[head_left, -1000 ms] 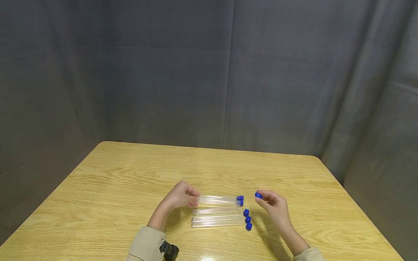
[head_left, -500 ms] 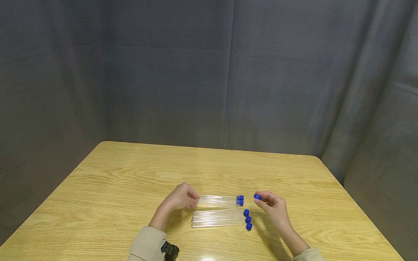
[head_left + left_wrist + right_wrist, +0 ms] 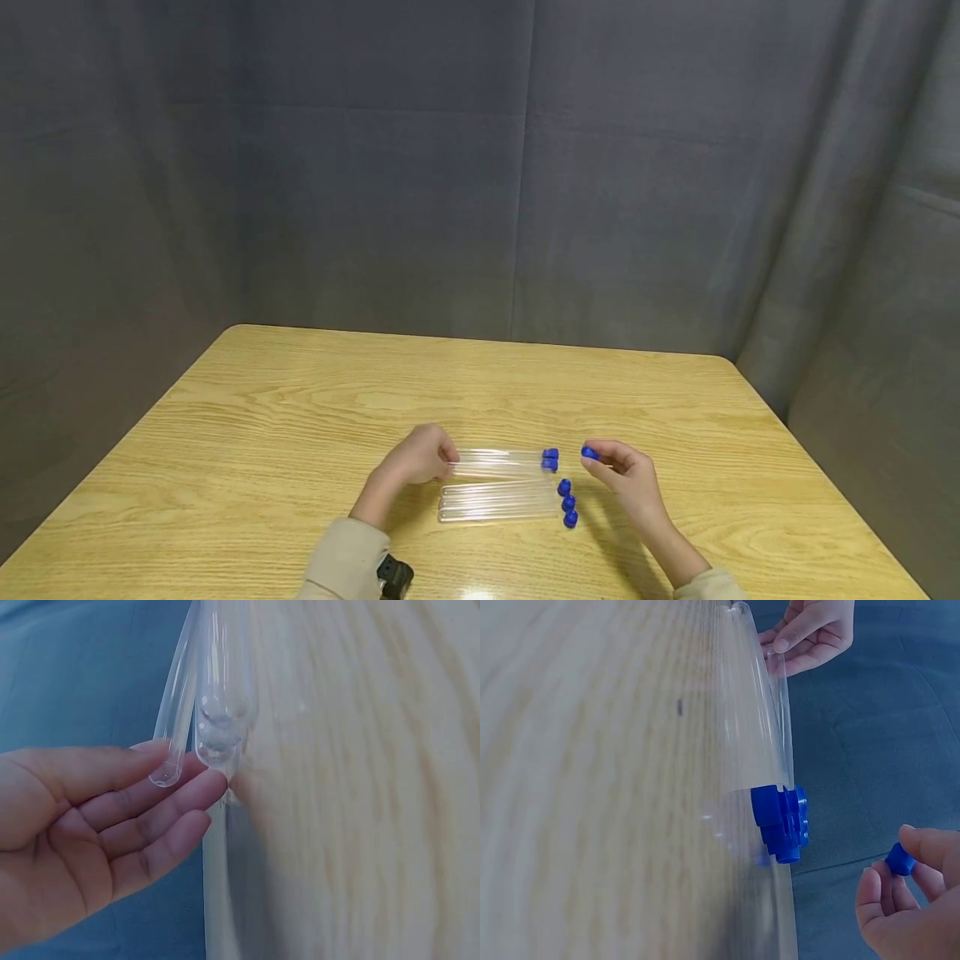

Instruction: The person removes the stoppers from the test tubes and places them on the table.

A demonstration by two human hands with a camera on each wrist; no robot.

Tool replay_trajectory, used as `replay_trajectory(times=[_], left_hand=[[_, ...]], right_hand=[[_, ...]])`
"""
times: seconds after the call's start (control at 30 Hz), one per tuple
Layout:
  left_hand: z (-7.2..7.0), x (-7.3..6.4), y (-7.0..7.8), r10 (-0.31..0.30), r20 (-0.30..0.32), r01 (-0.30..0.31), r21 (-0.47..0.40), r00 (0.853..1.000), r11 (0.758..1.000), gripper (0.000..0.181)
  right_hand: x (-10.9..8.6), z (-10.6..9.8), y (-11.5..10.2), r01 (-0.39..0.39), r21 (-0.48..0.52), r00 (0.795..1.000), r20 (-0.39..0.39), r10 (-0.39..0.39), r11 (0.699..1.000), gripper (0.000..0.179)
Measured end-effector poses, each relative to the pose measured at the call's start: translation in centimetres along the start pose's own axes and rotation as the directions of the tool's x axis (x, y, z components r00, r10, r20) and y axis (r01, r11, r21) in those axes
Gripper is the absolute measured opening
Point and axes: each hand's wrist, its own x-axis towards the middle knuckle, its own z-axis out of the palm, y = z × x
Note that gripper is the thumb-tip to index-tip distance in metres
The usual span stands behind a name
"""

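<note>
With thumb and fingers my left hand [image 3: 416, 455] pinches the rounded end of a clear test tube [image 3: 177, 697]. That tube stands apart from the other tubes in the left wrist view. At the far side of the group, two blue caps [image 3: 551, 459] sit at the right ends of the tubes. Nearer me, several clear tubes [image 3: 495, 500] lie side by side, their rounded ends to the left. Between thumb and fingertips my right hand [image 3: 632, 482] holds a blue cap [image 3: 900, 859], just right of the tubes' capped ends.
Three loose blue caps [image 3: 568, 503] stand in a row by the right ends of the nearer tubes. The wooden table [image 3: 300, 392] reaches back to a dark grey curtain [image 3: 390, 208]. A black wrist device [image 3: 394, 577] sits at the left sleeve.
My left hand has shifted slightly right and nearer me, still pinching the tube. My right hand has drifted a little left with the cap.
</note>
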Motion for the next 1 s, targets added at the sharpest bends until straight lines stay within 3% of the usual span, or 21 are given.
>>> replay_trajectory(times=[0.7, 1.0], left_hand=[[0.36, 0.21, 0.23, 0.007, -0.022, -0.003, 0.176, 1.0, 0.984, 0.017], [0.64, 0.25, 0.27, 0.025, -0.005, -0.023, 0.189, 1.0, 0.982, 0.021]], right_hand=[[0.21, -0.18, 0.25, -0.009, 0.0, 0.999, 0.034, 0.009, 1.0, 0.026], [-0.03, -0.18, 0.33, 0.0, -0.004, 0.999, 0.035, 0.001, 1.0, 0.025]])
